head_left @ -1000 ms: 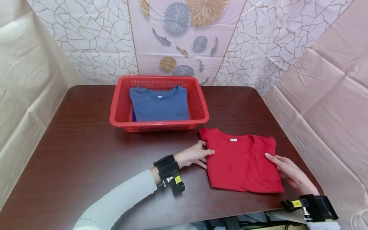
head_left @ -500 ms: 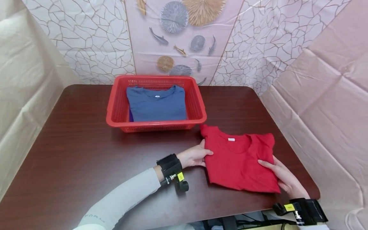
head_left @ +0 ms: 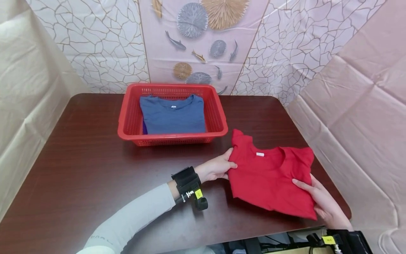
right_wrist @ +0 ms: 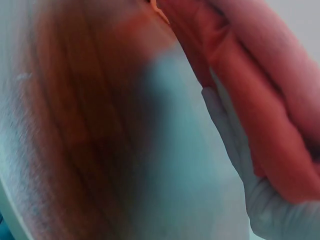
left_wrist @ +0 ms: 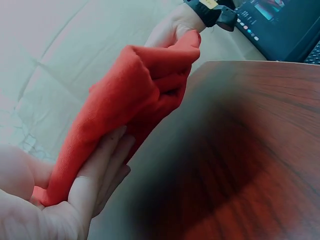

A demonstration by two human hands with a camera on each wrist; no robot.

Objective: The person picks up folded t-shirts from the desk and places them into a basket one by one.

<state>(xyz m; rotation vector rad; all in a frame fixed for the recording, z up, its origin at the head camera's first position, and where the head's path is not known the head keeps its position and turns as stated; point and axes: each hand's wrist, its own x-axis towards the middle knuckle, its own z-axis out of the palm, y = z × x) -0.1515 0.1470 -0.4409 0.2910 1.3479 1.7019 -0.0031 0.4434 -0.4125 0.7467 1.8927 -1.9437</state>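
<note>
Both hands hold a folded red T-shirt (head_left: pixel 269 176) by its two sides, lifted over the table's right part. The left hand (head_left: pixel 217 167) grips its left edge, thumb on top; in the left wrist view its fingers (left_wrist: pixel 100 170) run beneath the cloth. At the other side the right hand (head_left: pixel 323 199) pinches the edge, thumb above and the other fingers under the fold. The right wrist view shows that hand (right_wrist: pixel 270 205) below the layered red cloth (right_wrist: pixel 250 95). The shirt's white neck label (head_left: pixel 260 154) faces up.
A red plastic basket (head_left: pixel 172 138) stands at the back middle of the brown table (head_left: pixel 95 169), left of the shirt. Inside lies a folded blue T-shirt (head_left: pixel 174 118) over something purple. Hanging cloths (head_left: pixel 352 123) border the table's sides and back.
The red T-shirt was lying flat and has been picked up, its far left corner rising. Both hands have slid under its sides, and it has shifted slightly right.
</note>
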